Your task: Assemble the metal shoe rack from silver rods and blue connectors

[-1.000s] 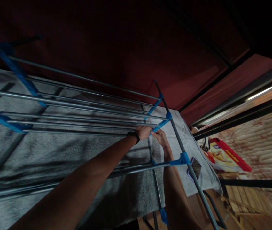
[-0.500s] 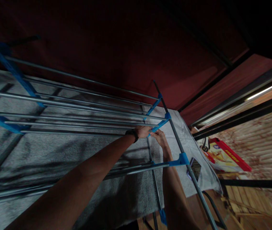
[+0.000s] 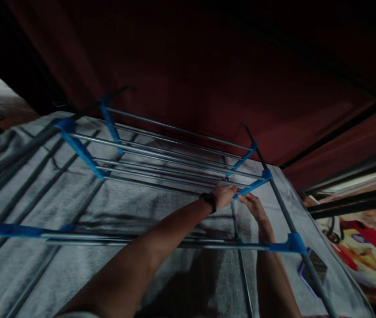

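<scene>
A rack of grey metal tubes joined by blue plastic brackets lies on a grey cloth. At the right end of its middle shelf, my left hand (image 3: pixel 225 195), with a black band on the wrist, is closed round the end of a tube (image 3: pixel 154 184) where it meets a blue bracket (image 3: pixel 254 187). My right hand (image 3: pixel 254 206) pinches the lower end of that same bracket from the other side. My fingertips partly hide the joint. Nearer me, another shelf's tubes (image 3: pixel 227 245) run across under my forearms to a blue corner bracket (image 3: pixel 294 244).
A dark red panel (image 3: pixel 181 88) rises behind the rack. On the grey cloth (image 3: pixel 161 203), a phone (image 3: pixel 313 270) lies at the right, partly behind an upright tube. Beyond the cloth's right edge is a red and yellow package (image 3: pixel 363 247).
The view has swung left, so the rack sits further right and lower, with more of its left end showing. Both hands stay at the same bracket.
</scene>
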### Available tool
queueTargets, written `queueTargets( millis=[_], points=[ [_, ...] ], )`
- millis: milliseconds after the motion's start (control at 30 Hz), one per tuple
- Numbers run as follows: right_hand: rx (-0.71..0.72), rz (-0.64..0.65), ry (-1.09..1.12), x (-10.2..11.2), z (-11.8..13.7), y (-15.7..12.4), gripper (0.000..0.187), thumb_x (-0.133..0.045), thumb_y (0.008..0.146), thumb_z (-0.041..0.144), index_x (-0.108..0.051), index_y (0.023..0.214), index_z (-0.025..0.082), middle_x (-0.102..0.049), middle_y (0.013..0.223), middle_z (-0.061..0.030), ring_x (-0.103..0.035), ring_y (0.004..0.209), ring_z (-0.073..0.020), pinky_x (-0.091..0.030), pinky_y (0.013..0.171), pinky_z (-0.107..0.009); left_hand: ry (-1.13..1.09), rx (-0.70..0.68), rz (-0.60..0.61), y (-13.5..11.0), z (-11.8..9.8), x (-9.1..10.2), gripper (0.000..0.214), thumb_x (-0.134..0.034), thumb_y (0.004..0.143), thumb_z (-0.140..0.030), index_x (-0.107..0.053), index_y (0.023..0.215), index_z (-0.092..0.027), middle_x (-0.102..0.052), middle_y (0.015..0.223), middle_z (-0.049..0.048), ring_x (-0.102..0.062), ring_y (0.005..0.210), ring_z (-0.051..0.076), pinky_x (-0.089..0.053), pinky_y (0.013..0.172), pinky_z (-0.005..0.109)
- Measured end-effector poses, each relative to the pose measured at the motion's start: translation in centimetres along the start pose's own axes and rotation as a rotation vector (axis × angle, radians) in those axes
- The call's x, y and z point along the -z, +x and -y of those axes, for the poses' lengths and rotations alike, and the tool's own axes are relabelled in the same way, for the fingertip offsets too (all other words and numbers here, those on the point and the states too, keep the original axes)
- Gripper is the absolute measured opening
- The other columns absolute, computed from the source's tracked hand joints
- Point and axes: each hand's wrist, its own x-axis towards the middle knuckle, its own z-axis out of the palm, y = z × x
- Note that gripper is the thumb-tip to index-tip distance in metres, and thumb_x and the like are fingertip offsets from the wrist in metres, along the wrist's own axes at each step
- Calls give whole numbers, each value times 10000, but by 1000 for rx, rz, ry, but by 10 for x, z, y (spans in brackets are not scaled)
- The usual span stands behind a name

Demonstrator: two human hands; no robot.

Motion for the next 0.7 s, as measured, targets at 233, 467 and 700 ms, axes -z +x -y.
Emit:
queueTargets(
  millis=[233, 467, 700],
  points=[
    [-15, -34, 17, 3, -20, -2, 544, -848, 651, 687, -821, 1013, 282, -794, 1112, -85, -706, 1093, -366, -518, 1072, -598, -697, 419, -317, -80, 30, 18, 281, -635, 909, -180, -696, 1180, -146, -745, 1229, 148, -665, 1213, 267, -495, 1114, 431],
    [-57, -44, 83, 1, -26, -5, 528, -892, 587, 705, -793, 830, 247, -797, 949, -47, -733, 965, -316, -598, 996, -520, -1938, 661, -1029, -143, 53, 79, 74, -702, 824, -129, -644, 853, -163, -734, 877, 55, -703, 760, 140, -572, 789, 271],
    [-19, -26, 101, 0, -27, -7, 500, -893, 606, 682, -749, 759, 228, -755, 847, -21, -716, 857, -255, -620, 980, -479, -1858, 749, -1645, -178, 91, 133, 137, -634, 993, -323, -574, 1051, -214, -693, 851, 18, -720, 726, 141, -570, 715, 246]
  ],
)
